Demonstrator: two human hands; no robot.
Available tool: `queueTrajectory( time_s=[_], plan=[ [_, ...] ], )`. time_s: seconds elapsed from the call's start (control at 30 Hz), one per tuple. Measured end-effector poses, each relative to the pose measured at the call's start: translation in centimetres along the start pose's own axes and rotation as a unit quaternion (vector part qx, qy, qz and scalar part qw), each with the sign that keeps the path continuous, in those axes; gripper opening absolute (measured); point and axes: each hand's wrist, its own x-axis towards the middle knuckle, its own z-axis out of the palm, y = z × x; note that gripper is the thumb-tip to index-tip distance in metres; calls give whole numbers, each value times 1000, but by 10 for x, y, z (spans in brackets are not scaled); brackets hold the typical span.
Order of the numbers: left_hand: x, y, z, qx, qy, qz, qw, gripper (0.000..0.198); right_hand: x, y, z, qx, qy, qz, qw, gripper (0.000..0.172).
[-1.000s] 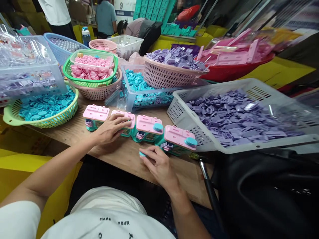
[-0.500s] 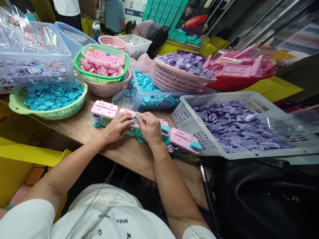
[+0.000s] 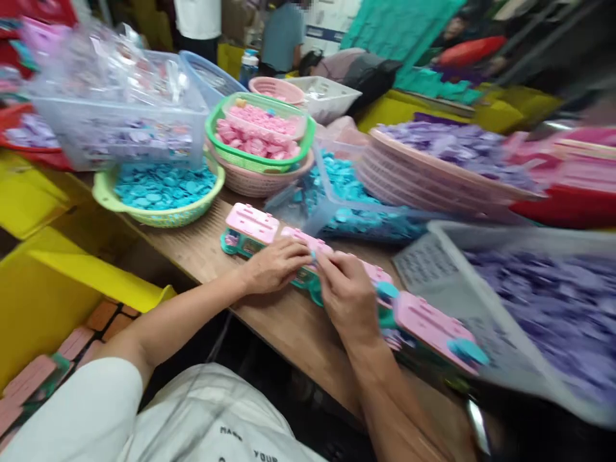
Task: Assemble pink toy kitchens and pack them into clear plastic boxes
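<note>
Crates of loose parts crowd your wooden table [image 3: 283, 324]: two hold purple pieces, a white crate [image 3: 423, 269] and a pink basket [image 3: 409, 173]. Four pink-roofed toy units [image 3: 250, 223] lie in one row near the front edge. Your left hand [image 3: 275, 264] curls over the second unit [image 3: 303, 239], gripping it. Your right hand [image 3: 349, 296] pinches a small teal piece [image 3: 313, 256] at that roof. Your shirt [image 3: 192, 410] lettering is cut off.

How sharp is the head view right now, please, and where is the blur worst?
Head view: smeared throughout, worst toward the picture's right edge, where the white crate of purple pieces streaks; the left hand, right hand and pink toy blocks are readable; lighting is even, without strong glare.
</note>
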Motion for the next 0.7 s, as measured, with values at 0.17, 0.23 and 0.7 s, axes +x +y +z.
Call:
queueTrajectory(
  time_s=[0.17,0.23,0.7],
  plan=[
    [-2,-3,-48,86,-60,-20,994,24,-15,-5,11,-82,57,-35,994,38],
    [-6,-18,-96,160,-44,-132,977,26,-14,-8,7,-107,56,-29,992,32],
    [-68,-101,-231,170,-183,-581,775,24,206,-131,91,138,-228,-176,948,23]
  ],
)
